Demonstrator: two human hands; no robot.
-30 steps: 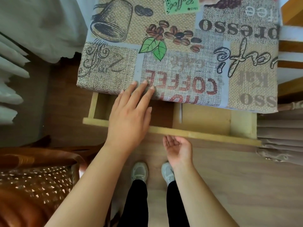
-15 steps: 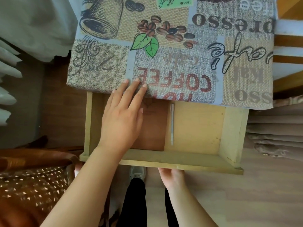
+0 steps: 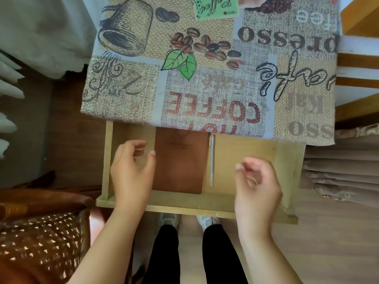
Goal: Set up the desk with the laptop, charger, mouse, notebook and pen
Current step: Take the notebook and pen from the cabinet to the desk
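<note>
A wooden drawer [image 3: 196,206] stands pulled out from under the desk, which is covered by a coffee-print cloth [image 3: 209,64]. Inside lie a brown notebook [image 3: 180,160] and, just right of it, a slim silver pen [image 3: 211,158]. My left hand [image 3: 131,171] hovers in the drawer at the notebook's left edge, fingers curled and apart, holding nothing. My right hand [image 3: 256,185] hangs above the drawer's right half, right of the pen, fingers loosely bent and empty. No laptop, charger or mouse is in view.
A wicker chair [image 3: 41,238] stands at the lower left beside the drawer. White curtains [image 3: 41,33] hang at the upper left. Folded beige fabric [image 3: 340,165] lies at the right. My legs and shoes [image 3: 168,220] are under the drawer's front.
The drawer has been pulled further out, which uncovered the notebook and pen. My left hand left the cloth's edge and dropped into the drawer. My right hand rose from under the drawer front.
</note>
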